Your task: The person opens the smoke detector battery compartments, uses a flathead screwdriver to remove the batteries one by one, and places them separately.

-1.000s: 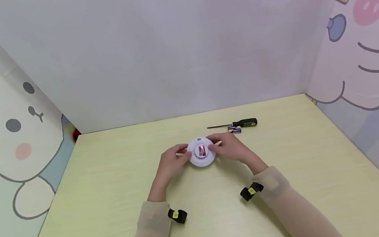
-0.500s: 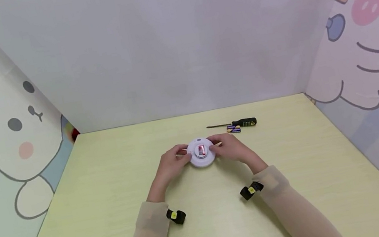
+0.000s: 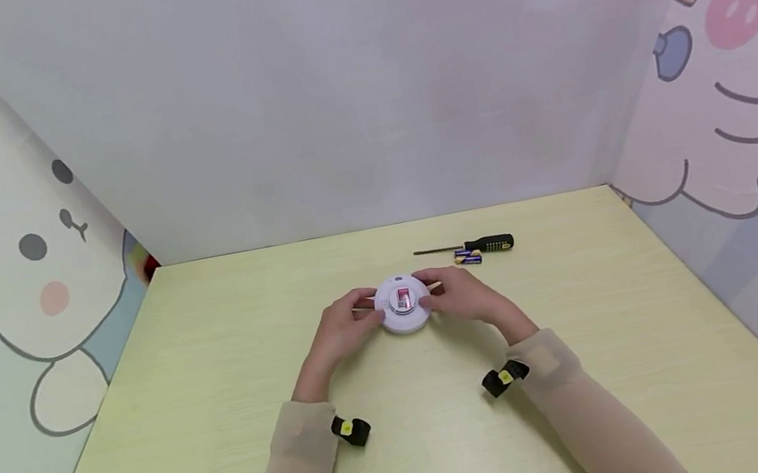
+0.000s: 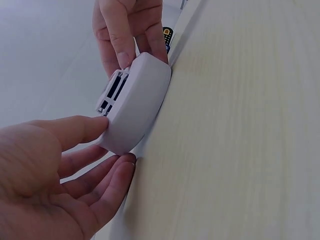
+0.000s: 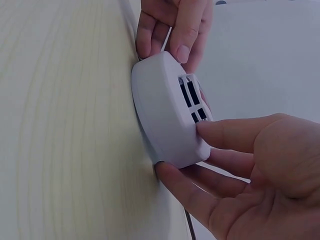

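A round white smoke detector (image 3: pixel 394 320) with a raised, slotted centre and a red-and-white label lies at the middle of the table, label side up. My left hand (image 3: pixel 344 329) grips its left edge, thumb on the top face and fingers at the rim's underside. On the opposite edge my right hand (image 3: pixel 464 294) holds it the same way. Both wrist views show the smoke detector (image 4: pixel 141 102) from the side, its dark slots visible and its lower edge at or just above the tabletop; I cannot tell which.
Behind the right hand lies a black screwdriver (image 3: pixel 489 244), its shaft pointing left. Beside its handle are two small blue-and-gold batteries (image 3: pixel 469 260). The pale wood table (image 3: pixel 210 317) meets a light curtain (image 3: pixel 356 105) at the back, with cartoon-printed cloth on both sides.
Both hands keep their hold on the smoke detector, which stays in place. The right thumb has slid slightly lower along its edge.
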{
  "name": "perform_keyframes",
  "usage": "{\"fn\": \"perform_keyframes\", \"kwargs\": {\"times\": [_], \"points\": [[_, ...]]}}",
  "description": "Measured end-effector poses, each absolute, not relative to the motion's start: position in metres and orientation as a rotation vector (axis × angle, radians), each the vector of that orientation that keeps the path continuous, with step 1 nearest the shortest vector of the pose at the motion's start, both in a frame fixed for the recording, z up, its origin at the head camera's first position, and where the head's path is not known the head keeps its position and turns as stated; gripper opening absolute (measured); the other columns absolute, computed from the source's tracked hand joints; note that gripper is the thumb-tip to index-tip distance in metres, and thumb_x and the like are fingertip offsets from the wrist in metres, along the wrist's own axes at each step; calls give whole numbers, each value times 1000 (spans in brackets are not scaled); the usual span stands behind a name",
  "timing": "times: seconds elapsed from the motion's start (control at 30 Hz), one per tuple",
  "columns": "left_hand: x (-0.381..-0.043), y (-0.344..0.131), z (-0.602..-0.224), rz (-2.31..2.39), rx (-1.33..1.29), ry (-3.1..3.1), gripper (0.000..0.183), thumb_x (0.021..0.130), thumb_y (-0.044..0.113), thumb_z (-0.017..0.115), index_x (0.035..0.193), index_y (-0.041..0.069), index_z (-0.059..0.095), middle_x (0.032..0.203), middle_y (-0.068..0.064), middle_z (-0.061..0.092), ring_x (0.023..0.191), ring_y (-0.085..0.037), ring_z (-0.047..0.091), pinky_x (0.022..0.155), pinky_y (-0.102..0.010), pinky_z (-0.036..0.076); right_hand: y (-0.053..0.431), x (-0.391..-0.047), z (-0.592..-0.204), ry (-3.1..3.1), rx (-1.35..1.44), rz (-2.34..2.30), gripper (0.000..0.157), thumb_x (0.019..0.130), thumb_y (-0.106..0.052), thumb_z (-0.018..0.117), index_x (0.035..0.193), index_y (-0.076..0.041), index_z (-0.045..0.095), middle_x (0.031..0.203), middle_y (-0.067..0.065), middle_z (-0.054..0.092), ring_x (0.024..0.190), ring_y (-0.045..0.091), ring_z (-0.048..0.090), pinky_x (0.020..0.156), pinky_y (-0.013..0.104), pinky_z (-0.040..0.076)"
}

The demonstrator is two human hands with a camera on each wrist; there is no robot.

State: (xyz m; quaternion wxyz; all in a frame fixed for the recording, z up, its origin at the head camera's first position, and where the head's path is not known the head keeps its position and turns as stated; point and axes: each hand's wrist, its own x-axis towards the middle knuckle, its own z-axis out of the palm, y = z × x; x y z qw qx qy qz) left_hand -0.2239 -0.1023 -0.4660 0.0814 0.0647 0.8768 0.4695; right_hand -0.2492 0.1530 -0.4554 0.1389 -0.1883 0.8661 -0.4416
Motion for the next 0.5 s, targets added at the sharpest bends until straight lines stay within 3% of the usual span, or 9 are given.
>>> {"fn": "perform_keyframes", "kwargs": {"times": [0.2,0.5], "points": [[-225,-105,-467,1438,220,2540,56,94,18,83,146,13,62,128,-6,71,116,-22,71,104,-43,56,157,-251,-457,2453,-594,-1274,70,96,-10,79,158,-1,47,149,18,61,129,36,65,106,47,56],[-227,-107,-469,1444,273,2517,63,89,15,88,145,8,60,125,-7,72,114,-22,71,102,-41,57,157,-253,-459,2432,-654,-1278,87,86,-6,88,160,-1,43,154,19,56,132,37,64,106,42,56]]}}
